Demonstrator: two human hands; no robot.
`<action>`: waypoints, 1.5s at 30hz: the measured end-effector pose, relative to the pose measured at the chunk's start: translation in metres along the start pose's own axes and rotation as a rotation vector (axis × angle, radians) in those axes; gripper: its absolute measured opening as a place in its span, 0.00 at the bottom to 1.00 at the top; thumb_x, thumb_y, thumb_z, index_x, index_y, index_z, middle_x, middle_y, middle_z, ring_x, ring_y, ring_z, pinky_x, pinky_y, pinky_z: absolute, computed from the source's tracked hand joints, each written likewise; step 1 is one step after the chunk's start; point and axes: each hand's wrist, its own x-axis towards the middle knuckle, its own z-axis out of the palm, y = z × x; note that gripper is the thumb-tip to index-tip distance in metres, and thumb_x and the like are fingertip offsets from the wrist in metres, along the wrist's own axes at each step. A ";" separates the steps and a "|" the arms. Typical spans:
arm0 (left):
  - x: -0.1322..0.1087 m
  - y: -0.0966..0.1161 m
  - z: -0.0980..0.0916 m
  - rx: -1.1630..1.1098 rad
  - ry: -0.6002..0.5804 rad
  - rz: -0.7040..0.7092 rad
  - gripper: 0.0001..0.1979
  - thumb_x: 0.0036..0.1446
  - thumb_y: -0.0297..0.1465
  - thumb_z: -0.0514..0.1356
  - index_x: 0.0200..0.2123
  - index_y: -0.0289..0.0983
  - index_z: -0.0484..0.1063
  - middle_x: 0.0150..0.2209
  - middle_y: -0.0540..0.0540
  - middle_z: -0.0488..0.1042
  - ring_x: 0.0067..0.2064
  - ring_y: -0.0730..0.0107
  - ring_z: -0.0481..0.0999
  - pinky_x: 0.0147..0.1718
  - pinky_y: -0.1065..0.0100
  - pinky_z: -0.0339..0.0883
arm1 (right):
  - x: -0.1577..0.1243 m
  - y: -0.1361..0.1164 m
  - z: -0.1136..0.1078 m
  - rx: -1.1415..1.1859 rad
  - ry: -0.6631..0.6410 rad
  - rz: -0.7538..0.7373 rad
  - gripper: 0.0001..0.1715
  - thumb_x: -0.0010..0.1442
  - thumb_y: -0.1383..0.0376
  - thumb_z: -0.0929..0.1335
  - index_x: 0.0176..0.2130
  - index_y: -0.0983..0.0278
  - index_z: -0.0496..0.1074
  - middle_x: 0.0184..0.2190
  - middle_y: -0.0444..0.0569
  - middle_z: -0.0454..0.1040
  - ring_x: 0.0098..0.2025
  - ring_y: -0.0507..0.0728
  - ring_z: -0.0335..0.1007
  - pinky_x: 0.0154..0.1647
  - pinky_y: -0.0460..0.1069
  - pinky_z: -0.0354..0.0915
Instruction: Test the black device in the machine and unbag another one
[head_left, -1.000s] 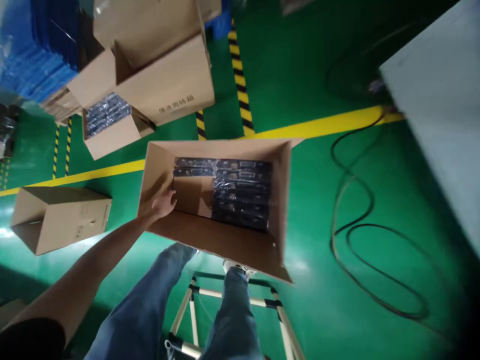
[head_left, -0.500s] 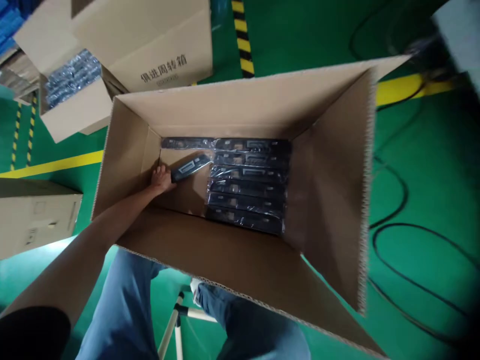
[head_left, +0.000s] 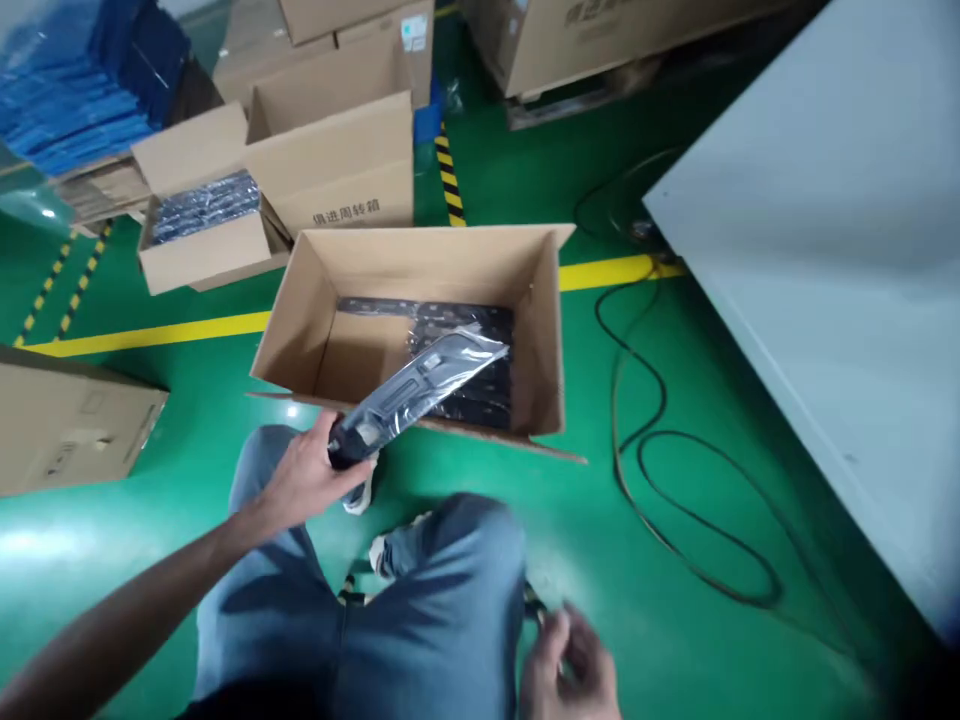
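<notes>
Left hand: I have the left hand out in front of the knees, its grip closed round the dark end of a long plastic-sleeved packet.
Right hand: the right hand sits low beside the right knee, blurred. Its fingers look loosely curled, but I can't tell from here whether the grip is closed on anything.
Packet: it slants up from the left hand across the near rim of the cardboard carton, its far end over the carton's interior. Held by one end, its length seems to stay clear of that rim.
Carton: it sits on the green floor just past the knees, flaps spread, with a stack of dark sleeved packets lying flat to one side. That stack is partly hidden behind the held packet.
Around: an open carton of similar packets stands to the left, with a printed carton behind it. A tipped carton lies further left.
In the way: a black cable loops over the floor on the right, beside a pale grey slab.
</notes>
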 end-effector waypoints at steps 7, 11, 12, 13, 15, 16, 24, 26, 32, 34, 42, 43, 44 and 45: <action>-0.120 -0.006 0.035 -0.504 -0.265 -0.031 0.26 0.53 0.46 0.73 0.48 0.43 0.67 0.44 0.45 0.81 0.46 0.55 0.82 0.44 0.59 0.74 | -0.048 -0.118 0.027 0.648 -0.634 -0.257 0.35 0.55 0.51 0.80 0.56 0.59 0.72 0.48 0.52 0.82 0.44 0.60 0.81 0.48 0.55 0.80; -0.127 -0.021 0.025 -0.805 -0.475 -0.030 0.25 0.62 0.57 0.63 0.43 0.41 0.73 0.41 0.46 0.80 0.46 0.59 0.80 0.47 0.60 0.75 | -0.067 -0.129 0.028 0.641 -0.863 -0.230 0.20 0.59 0.49 0.78 0.40 0.60 0.77 0.38 0.48 0.83 0.39 0.59 0.82 0.44 0.54 0.80; -0.126 -0.022 0.022 -0.883 -0.495 -0.032 0.27 0.63 0.60 0.60 0.42 0.41 0.75 0.40 0.46 0.81 0.47 0.58 0.80 0.50 0.60 0.75 | -0.069 -0.129 0.027 0.625 -0.904 -0.262 0.20 0.58 0.49 0.78 0.39 0.60 0.78 0.39 0.48 0.83 0.41 0.59 0.82 0.47 0.54 0.80; -0.125 -0.021 0.019 -0.950 -0.502 -0.032 0.30 0.64 0.62 0.58 0.41 0.41 0.77 0.39 0.45 0.81 0.48 0.57 0.80 0.53 0.59 0.75 | -0.070 -0.130 0.027 0.606 -0.937 -0.292 0.21 0.58 0.48 0.78 0.40 0.60 0.79 0.40 0.48 0.84 0.43 0.60 0.82 0.50 0.55 0.79; -0.125 -0.015 0.016 -1.044 -0.489 -0.028 0.33 0.63 0.64 0.56 0.41 0.40 0.80 0.40 0.44 0.83 0.49 0.55 0.81 0.56 0.58 0.75 | -0.071 -0.130 0.026 0.574 -0.960 -0.315 0.23 0.58 0.47 0.78 0.44 0.61 0.79 0.44 0.49 0.83 0.48 0.61 0.82 0.55 0.57 0.78; -0.125 -0.011 0.015 -1.069 -0.476 -0.026 0.33 0.64 0.63 0.56 0.42 0.40 0.81 0.40 0.44 0.83 0.49 0.55 0.81 0.55 0.58 0.75 | -0.072 -0.131 0.026 0.566 -0.942 -0.316 0.25 0.59 0.47 0.77 0.47 0.61 0.79 0.46 0.50 0.83 0.49 0.61 0.81 0.56 0.57 0.78; -0.128 -0.004 0.020 -1.026 -0.061 -0.131 0.33 0.65 0.63 0.55 0.44 0.41 0.82 0.41 0.45 0.83 0.46 0.57 0.81 0.48 0.62 0.77 | -0.110 -0.115 0.012 0.434 -0.407 -0.480 0.35 0.64 0.57 0.74 0.66 0.55 0.64 0.48 0.49 0.77 0.47 0.56 0.77 0.54 0.56 0.77; -0.128 -0.007 0.021 -1.015 0.017 -0.124 0.33 0.65 0.64 0.54 0.44 0.41 0.81 0.39 0.46 0.82 0.44 0.58 0.81 0.45 0.62 0.77 | -0.121 -0.115 0.009 0.388 -0.409 -0.552 0.30 0.63 0.59 0.75 0.61 0.56 0.68 0.46 0.49 0.77 0.45 0.57 0.77 0.51 0.56 0.78; -0.135 -0.009 0.021 -1.008 0.163 0.002 0.30 0.66 0.62 0.55 0.52 0.44 0.77 0.45 0.47 0.81 0.48 0.60 0.79 0.50 0.63 0.75 | -0.126 -0.123 0.003 0.172 -0.342 -0.767 0.04 0.65 0.64 0.72 0.42 0.58 0.78 0.36 0.45 0.83 0.37 0.57 0.81 0.45 0.53 0.79; -0.136 -0.010 0.021 -1.010 0.187 0.035 0.30 0.67 0.61 0.55 0.54 0.44 0.76 0.46 0.47 0.81 0.48 0.61 0.79 0.50 0.63 0.74 | -0.123 -0.126 0.001 0.136 -0.318 -0.770 0.05 0.67 0.63 0.71 0.39 0.58 0.79 0.34 0.44 0.83 0.36 0.57 0.82 0.44 0.53 0.79; -0.138 -0.010 0.031 -1.029 0.158 0.071 0.32 0.67 0.62 0.53 0.49 0.41 0.77 0.40 0.46 0.80 0.43 0.60 0.78 0.44 0.63 0.73 | -0.124 -0.144 0.002 0.139 -0.199 -0.809 0.13 0.65 0.58 0.74 0.49 0.58 0.80 0.44 0.50 0.85 0.45 0.61 0.83 0.52 0.57 0.80; -0.139 -0.010 0.034 -1.042 0.151 0.093 0.31 0.67 0.62 0.53 0.47 0.41 0.77 0.40 0.46 0.80 0.42 0.60 0.78 0.44 0.63 0.73 | -0.124 -0.146 0.003 0.131 -0.165 -0.821 0.12 0.66 0.59 0.73 0.48 0.59 0.80 0.43 0.50 0.85 0.44 0.60 0.83 0.51 0.57 0.80; -0.140 -0.009 0.036 -1.053 0.143 0.115 0.30 0.68 0.61 0.54 0.47 0.41 0.78 0.39 0.46 0.80 0.41 0.61 0.78 0.43 0.63 0.73 | -0.125 -0.147 0.004 0.119 -0.134 -0.830 0.11 0.66 0.58 0.73 0.47 0.59 0.80 0.42 0.50 0.85 0.43 0.60 0.83 0.49 0.56 0.80; -0.141 -0.008 0.037 -1.062 0.136 0.137 0.29 0.68 0.59 0.54 0.47 0.41 0.78 0.40 0.46 0.80 0.41 0.62 0.78 0.43 0.64 0.73 | -0.125 -0.148 0.005 0.099 -0.107 -0.847 0.10 0.66 0.58 0.74 0.46 0.59 0.81 0.40 0.50 0.85 0.41 0.60 0.83 0.47 0.55 0.80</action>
